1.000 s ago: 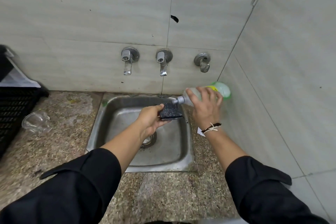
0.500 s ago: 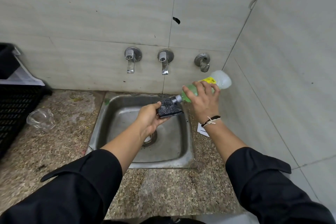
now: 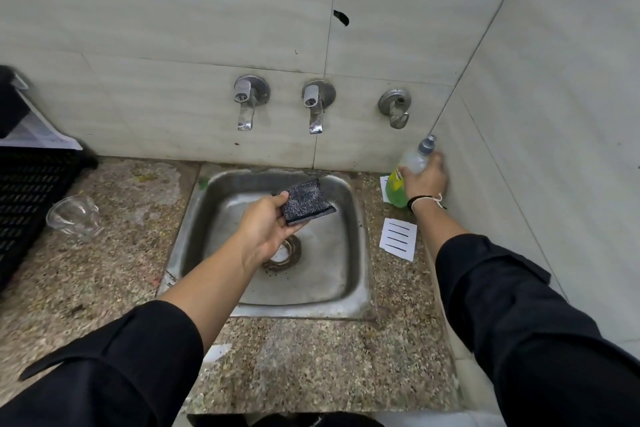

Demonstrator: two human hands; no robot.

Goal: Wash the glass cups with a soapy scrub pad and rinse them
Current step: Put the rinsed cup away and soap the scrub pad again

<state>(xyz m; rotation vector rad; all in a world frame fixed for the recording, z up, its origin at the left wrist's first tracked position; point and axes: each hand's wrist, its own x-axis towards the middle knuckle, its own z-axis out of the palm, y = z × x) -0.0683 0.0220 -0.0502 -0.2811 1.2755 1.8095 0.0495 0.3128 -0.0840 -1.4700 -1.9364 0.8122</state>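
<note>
Left hand (image 3: 265, 227) reaching forward from a black sleeve, forearm bare, palm turned inward, thumb on top and fingers (image 3: 294, 232) beneath, pinching a dark speckled square scrub pad (image 3: 306, 201). Right hand (image 3: 424, 180) stretched far out to the right, forearm bare past a black sleeve, black-and-white cord bracelet (image 3: 424, 200) at the wrist, fingers wrapped around a clear plastic bottle of green liquid (image 3: 403, 180), held upright.

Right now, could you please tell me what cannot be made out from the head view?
- Soap on the pad: surface too dark and speckled to tell.
- Crate contents: cut off by the left edge.
- Other cups: only one cup shows.
- Bottle base: behind the right hand; standing or lifted is unclear.
- Drain: partly behind the left hand.
</note>
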